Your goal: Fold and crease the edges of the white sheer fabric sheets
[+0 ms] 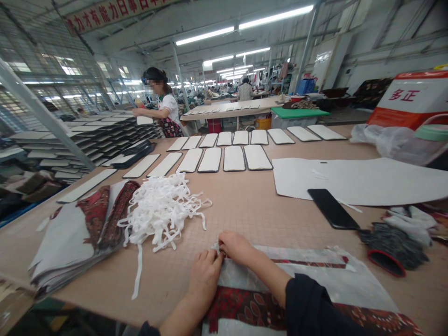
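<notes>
A piece of pale, greyish fabric (255,275) with dark red patterned bands lies before me at the table's front edge. At its upper left corner my two hands meet. My right hand (236,247) pinches that corner, its fingertips pressed together. Beside it, my left hand (206,273) has its fingers curled on the fabric's left edge, against the right fingertips. What exactly sits between the fingertips is hidden. Just beyond the hands, to the left, is a heap of white narrow strips (164,210). A stack of folded pale and red-patterned fabric (73,238) lies left of that heap.
Rows of white, dark-edged panels (234,158) lie across the table. At right are a large white sheet (353,182), a black phone (332,208) and a dark grey knitted bundle (394,247). A co-worker (168,107) stands at far left by stacked panels (70,140).
</notes>
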`<state>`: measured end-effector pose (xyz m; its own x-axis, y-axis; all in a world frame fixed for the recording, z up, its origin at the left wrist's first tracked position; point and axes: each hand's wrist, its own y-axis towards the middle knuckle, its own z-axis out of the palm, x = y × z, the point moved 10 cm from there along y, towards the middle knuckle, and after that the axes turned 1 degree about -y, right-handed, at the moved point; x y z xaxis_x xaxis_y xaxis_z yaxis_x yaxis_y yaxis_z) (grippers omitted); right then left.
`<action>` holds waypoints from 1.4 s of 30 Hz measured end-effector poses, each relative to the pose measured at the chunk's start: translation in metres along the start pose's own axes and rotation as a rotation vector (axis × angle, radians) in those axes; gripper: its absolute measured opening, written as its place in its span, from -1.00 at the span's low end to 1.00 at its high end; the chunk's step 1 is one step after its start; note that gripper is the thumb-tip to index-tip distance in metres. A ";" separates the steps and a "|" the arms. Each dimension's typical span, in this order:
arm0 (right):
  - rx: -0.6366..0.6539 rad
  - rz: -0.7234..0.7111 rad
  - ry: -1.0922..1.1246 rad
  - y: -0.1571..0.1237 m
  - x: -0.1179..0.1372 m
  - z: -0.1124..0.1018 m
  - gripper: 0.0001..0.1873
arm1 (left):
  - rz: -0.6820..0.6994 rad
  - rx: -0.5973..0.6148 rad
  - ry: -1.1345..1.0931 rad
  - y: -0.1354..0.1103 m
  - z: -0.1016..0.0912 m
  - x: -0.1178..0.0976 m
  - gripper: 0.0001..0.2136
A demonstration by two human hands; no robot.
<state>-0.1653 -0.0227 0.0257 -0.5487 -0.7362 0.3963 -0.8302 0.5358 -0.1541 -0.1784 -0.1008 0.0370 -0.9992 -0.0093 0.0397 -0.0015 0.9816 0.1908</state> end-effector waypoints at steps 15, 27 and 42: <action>-0.256 -0.096 -0.197 -0.037 0.017 -0.014 -0.86 | 0.182 -0.190 0.011 0.001 -0.012 -0.014 -0.69; -0.150 0.294 -0.232 -0.182 -0.146 -0.042 -0.81 | 0.168 -0.048 -0.102 0.024 -0.022 -0.015 -0.77; -0.246 0.360 0.059 -0.189 -0.151 -0.063 -0.82 | 0.272 -0.107 -0.217 0.045 -0.016 -0.066 -0.82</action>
<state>0.0812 0.0133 0.0523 -0.7864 -0.4633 0.4086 -0.5346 0.8418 -0.0746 -0.1122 -0.0594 0.0585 -0.9477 0.3018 -0.1037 0.2586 0.9168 0.3042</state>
